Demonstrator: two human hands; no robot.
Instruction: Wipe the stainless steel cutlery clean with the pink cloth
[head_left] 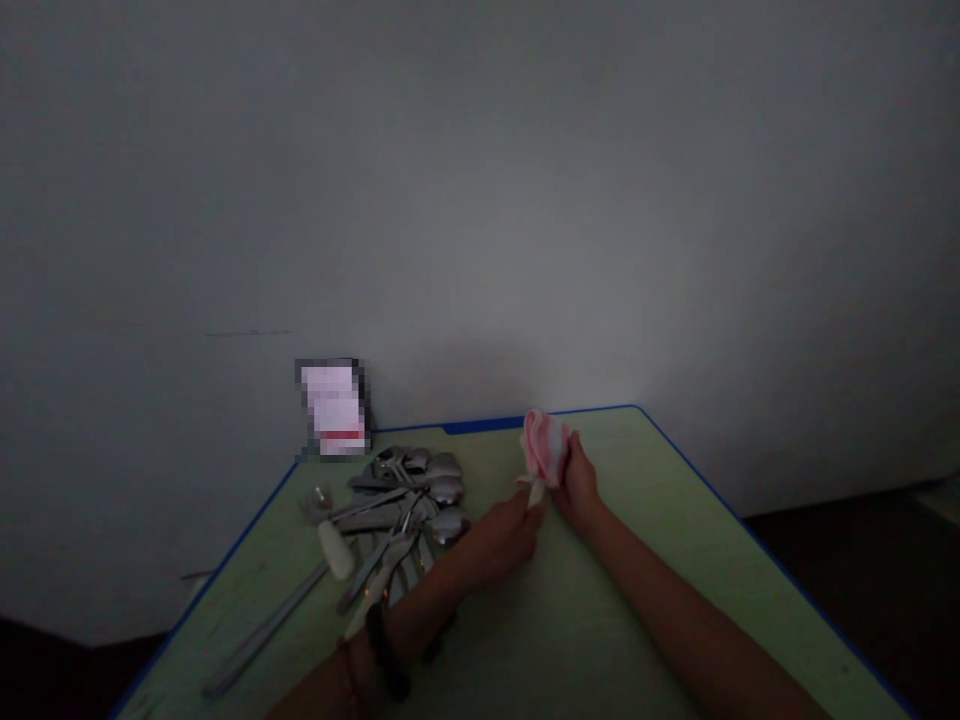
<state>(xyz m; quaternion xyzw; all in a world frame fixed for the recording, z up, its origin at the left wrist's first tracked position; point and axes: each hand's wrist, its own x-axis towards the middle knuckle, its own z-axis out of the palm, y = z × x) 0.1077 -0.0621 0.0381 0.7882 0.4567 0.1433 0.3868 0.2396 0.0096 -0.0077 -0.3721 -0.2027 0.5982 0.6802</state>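
My left hand [511,528] is closed around the pale handle [535,494] of a utensil, over the middle of the table. A pink-and-white striped cloth [546,448] is folded about the upper end of that utensil, so its head is hidden and its kind does not show. My right hand [579,482] grips the cloth from the right side. Left of my hands, spoons [448,526], knives and other metal cutlery [382,515] lie in a loose heap, partly covered by my left forearm.
A pale green table [592,600] with a blue edge stands against a grey wall [480,200]. At its back left corner leans a blurred, screen-like object [334,410]. A long-handled utensil [262,632] and a short white cylindrical piece [336,550] lie at the left.
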